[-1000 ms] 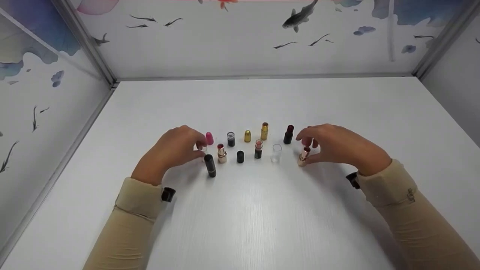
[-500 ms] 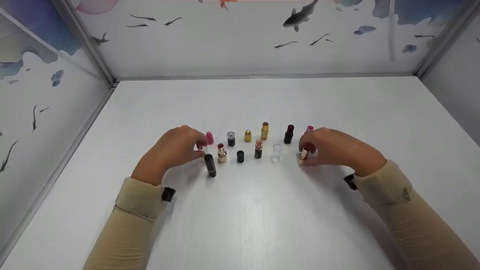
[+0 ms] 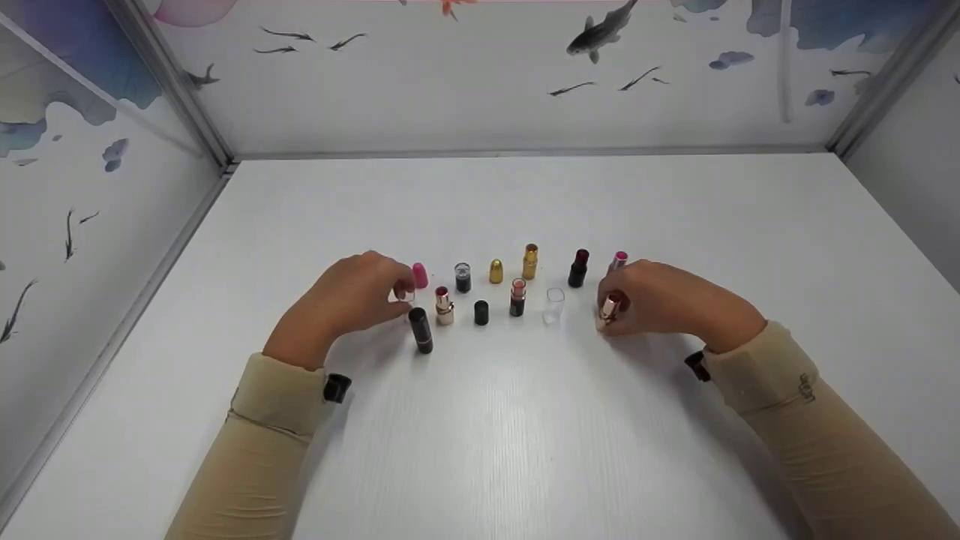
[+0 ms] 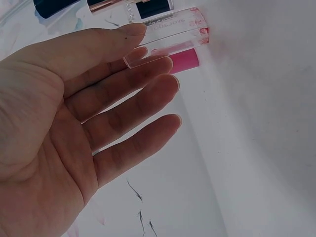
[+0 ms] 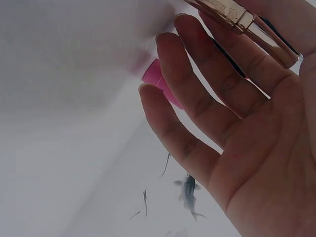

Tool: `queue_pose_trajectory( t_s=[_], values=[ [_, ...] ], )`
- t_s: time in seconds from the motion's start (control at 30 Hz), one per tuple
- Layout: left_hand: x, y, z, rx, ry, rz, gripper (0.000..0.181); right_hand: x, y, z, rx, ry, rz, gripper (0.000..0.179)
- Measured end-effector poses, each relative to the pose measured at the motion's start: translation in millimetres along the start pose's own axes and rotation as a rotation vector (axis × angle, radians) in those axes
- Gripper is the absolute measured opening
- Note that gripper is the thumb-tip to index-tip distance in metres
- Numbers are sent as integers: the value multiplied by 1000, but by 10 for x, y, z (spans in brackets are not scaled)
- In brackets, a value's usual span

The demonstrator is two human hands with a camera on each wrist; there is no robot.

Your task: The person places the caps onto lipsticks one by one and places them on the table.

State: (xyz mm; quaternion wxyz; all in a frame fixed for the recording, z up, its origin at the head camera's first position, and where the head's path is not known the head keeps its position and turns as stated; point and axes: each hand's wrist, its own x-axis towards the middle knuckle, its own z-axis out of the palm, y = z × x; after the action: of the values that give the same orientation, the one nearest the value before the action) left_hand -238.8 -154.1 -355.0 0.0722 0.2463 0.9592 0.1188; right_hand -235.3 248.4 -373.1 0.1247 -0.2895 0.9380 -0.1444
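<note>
Thumb and index finger of my left hand point(image 3: 349, 296) pinch a clear lipstick cap point(image 4: 173, 34) standing on the table; the other fingers are spread. Beside it are a pink cap point(image 3: 419, 275), a black tube point(image 3: 421, 331) and a rose-gold lipstick with a red tip point(image 3: 444, 307). At the right end of the group, my right hand point(image 3: 667, 301) grips a second rose-gold lipstick point(image 3: 610, 307) low down, between thumb and fingers. Just behind that hand stands a pink lipstick point(image 3: 618, 260), partly covered by it. In the right wrist view, the held rose-gold lipstick point(image 5: 247, 22) lies across the upper fingers.
Between the hands stand a small black-and-clear piece point(image 3: 463, 278), a gold cap point(image 3: 496, 271), a gold lipstick point(image 3: 530, 262), a black cap point(image 3: 481, 313), a coral lipstick point(image 3: 517, 298), a clear cap point(image 3: 554, 306) and a dark lipstick point(image 3: 578, 268). Printed walls enclose the white table point(image 3: 487, 450).
My right hand has drawn slightly nearer and its fingers have closed around the rose-gold lipstick, uncovering the pink lipstick behind. The left hand has stayed in place.
</note>
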Motion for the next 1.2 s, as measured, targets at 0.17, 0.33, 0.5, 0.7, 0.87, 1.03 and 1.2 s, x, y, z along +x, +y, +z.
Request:
queue_pose_trajectory(
  t_s=[0.17,0.33,0.5,0.7,0.87,1.03,1.2],
  values=[
    [4,-1,10,-3,-1,-2,24,1,1,1,-2,2,-3,14],
    [13,-15,42,19,6,34,22,0,10,1,0,3,-11,15],
    [23,-34,70,46,-16,47,19,-4,11,-8,-1,7,-23,15],
    [9,-45,52,50,-15,40,19,-15,3,-38,-2,9,-52,15],
    [-27,-51,-5,8,38,-23,19,-28,8,-73,10,23,-59,15],
    [-46,-57,-55,-52,118,-38,23,-51,33,-124,98,63,-102,18],
    [-34,-70,-81,-82,201,-1,18,-86,0,-208,245,71,-124,20]
  ],
)
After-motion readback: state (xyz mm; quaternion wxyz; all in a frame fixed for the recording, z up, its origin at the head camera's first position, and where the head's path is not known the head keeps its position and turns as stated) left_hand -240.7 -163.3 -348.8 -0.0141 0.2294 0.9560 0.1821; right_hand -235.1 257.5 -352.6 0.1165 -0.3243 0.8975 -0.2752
